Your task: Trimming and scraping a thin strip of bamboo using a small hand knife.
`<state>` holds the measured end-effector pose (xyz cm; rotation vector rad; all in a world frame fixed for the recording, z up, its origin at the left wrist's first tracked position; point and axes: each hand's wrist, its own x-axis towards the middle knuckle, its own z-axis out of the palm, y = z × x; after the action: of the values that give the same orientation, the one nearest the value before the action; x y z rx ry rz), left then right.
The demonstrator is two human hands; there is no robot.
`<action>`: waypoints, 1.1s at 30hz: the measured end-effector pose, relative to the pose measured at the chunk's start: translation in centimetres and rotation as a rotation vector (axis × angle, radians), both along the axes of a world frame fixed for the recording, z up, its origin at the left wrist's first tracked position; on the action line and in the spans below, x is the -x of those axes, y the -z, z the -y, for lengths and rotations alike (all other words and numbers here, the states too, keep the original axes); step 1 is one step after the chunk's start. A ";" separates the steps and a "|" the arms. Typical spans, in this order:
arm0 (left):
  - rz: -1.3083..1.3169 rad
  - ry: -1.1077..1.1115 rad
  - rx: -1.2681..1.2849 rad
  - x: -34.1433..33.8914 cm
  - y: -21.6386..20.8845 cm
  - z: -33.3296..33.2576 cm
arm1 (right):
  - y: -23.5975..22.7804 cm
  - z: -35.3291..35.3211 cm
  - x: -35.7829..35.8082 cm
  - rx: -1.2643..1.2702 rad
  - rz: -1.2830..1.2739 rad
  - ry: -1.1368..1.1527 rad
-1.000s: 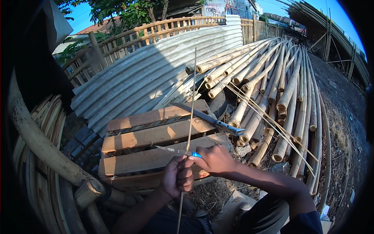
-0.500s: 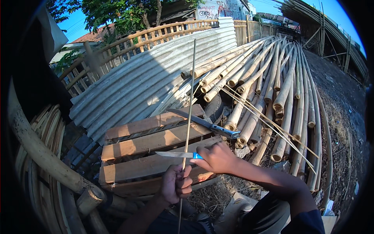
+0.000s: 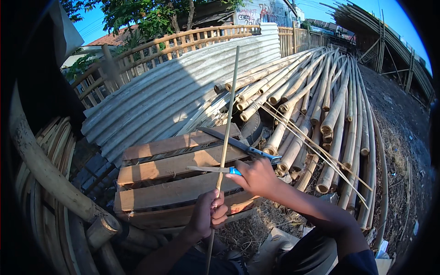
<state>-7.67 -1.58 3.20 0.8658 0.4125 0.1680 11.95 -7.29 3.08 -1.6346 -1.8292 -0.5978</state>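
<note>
A long thin bamboo strip [image 3: 230, 110] stands nearly upright in front of me, with my left hand [image 3: 209, 214] wrapped round it low down. My right hand [image 3: 256, 178] grips a knife [image 3: 206, 169] by its blue handle. The blade points left and crosses the strip a short way above my left fist, touching or nearly touching it. Behind them is a low bench of wooden slats [image 3: 156, 195]. A large dark-bladed machete [image 3: 229, 141] with a blue-and-black handle lies across the bench, its handle end partly behind my right hand.
Many bamboo poles [image 3: 337, 120] lie stacked to the right, with thin strips [image 3: 316, 149] across them. A corrugated sheet [image 3: 151, 105] and bamboo fence [image 3: 183, 48] stand behind. At left are a thick bamboo pole [image 3: 55, 178] and split bamboo [image 3: 41, 197]. A tyre [image 3: 251, 127] sits behind the bench.
My right hand and the knife have moved slightly up the strip, away from my left fist. The strip's top leans a little more to the right.
</note>
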 end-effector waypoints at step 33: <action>-0.020 -0.270 -0.902 0.5 1.0 0.4 | -0.5 -0.1 0.7 0.079 -0.002 -0.025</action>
<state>-8.16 -1.95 2.21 1.6953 0.4743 0.6245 11.30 -7.14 3.61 -1.6601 -1.8907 -0.5184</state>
